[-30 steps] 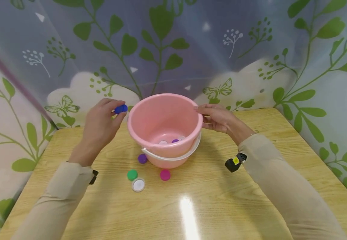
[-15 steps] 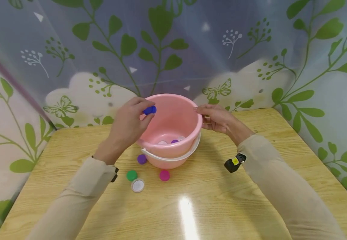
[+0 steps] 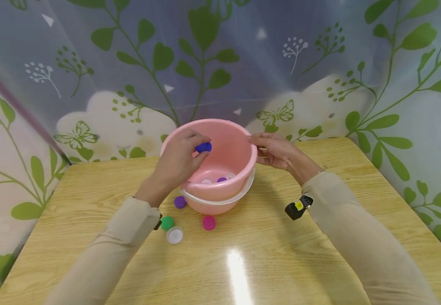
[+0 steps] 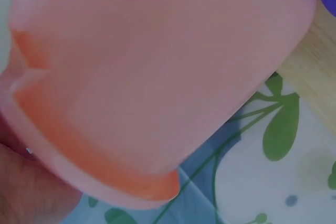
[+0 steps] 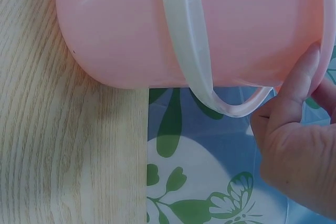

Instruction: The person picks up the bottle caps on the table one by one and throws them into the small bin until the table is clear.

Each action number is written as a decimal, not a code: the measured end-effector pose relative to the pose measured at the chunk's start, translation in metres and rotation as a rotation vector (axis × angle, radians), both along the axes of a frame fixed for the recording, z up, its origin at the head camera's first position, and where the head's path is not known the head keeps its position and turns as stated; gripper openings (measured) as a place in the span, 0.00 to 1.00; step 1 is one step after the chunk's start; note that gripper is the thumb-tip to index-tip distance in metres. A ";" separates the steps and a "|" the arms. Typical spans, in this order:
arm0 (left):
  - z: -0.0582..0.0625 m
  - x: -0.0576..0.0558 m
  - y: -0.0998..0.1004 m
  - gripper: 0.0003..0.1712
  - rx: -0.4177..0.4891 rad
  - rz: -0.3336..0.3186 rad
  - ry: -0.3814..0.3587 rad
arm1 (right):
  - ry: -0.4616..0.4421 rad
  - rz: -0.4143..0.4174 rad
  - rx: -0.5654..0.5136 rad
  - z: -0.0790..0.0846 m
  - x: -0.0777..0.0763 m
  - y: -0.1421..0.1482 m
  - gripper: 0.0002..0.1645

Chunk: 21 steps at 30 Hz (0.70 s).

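In the head view my left hand pinches a blue bottle cap between thumb and fingertips, over the mouth of a pink bucket. Part of that hand shows at the lower left of the left wrist view, beyond the bucket's rim. My right hand grips the bucket's rim at the right side; the right wrist view has its fingers against the wall below the rim. Inside the bucket lie a purple cap and whitish caps, partly hidden by the front rim.
The bucket's white handle hangs down at its front. On the wooden table near it lie a purple cap, a green cap, a white cap and a magenta cap. A leaf-patterned backdrop stands behind.
My left hand has carried the blue bottle cap rightward, from outside the bucket's left side to over its opening. The right hand and the bucket have stayed in place.
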<state>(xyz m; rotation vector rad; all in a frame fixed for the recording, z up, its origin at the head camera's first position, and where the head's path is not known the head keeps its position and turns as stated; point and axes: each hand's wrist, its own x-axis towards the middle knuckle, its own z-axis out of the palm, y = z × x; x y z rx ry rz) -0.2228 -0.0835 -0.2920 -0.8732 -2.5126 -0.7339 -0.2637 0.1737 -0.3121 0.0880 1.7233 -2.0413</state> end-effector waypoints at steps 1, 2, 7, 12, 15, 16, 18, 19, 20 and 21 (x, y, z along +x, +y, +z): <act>-0.001 0.000 0.000 0.11 -0.002 -0.003 -0.021 | 0.000 0.000 0.001 0.000 0.000 0.000 0.16; -0.002 -0.001 0.000 0.12 -0.003 -0.006 -0.039 | -0.001 -0.001 0.000 0.000 0.000 0.000 0.16; -0.005 -0.002 0.000 0.13 -0.022 -0.018 -0.099 | 0.002 -0.002 0.000 -0.001 0.000 -0.001 0.16; -0.006 -0.005 0.001 0.13 -0.053 -0.021 -0.172 | 0.005 -0.004 -0.008 0.000 0.000 -0.001 0.16; -0.007 -0.005 0.001 0.13 -0.072 0.003 -0.219 | 0.003 -0.005 -0.010 -0.002 -0.001 -0.002 0.16; -0.007 -0.005 0.001 0.13 -0.080 0.013 -0.232 | 0.003 -0.005 -0.008 -0.002 -0.001 -0.003 0.16; -0.007 -0.004 0.002 0.14 -0.093 0.028 -0.249 | 0.006 -0.006 -0.008 -0.003 -0.001 -0.002 0.16; -0.008 -0.004 0.002 0.14 -0.098 0.034 -0.254 | 0.007 -0.006 -0.008 -0.003 -0.001 -0.002 0.16; -0.008 -0.004 0.003 0.14 -0.102 0.036 -0.258 | 0.008 -0.005 -0.007 -0.003 -0.001 -0.002 0.16; -0.007 -0.003 0.003 0.14 -0.107 0.037 -0.262 | 0.009 -0.004 -0.005 -0.003 -0.001 -0.001 0.16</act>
